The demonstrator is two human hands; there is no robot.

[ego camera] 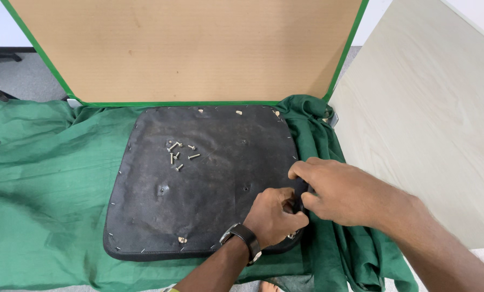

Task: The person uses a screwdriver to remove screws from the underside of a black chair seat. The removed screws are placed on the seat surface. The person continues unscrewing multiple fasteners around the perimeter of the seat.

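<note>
Screws (178, 153) lie loose on the black seat pad (198, 178); both the left hand (274, 215) and right hand (334, 192) pinch its right edge.

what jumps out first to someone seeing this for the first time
A black seat pad lies underside up on a green cloth in the middle, with loose screws scattered on its upper left. Both hands, left hand and right hand, pinch its right edge. A cardboard panel stands behind.

Left hand (274, 215) curled, watch on wrist; right hand (334, 190) beside it, fingers bent, knuckles touching.
</note>
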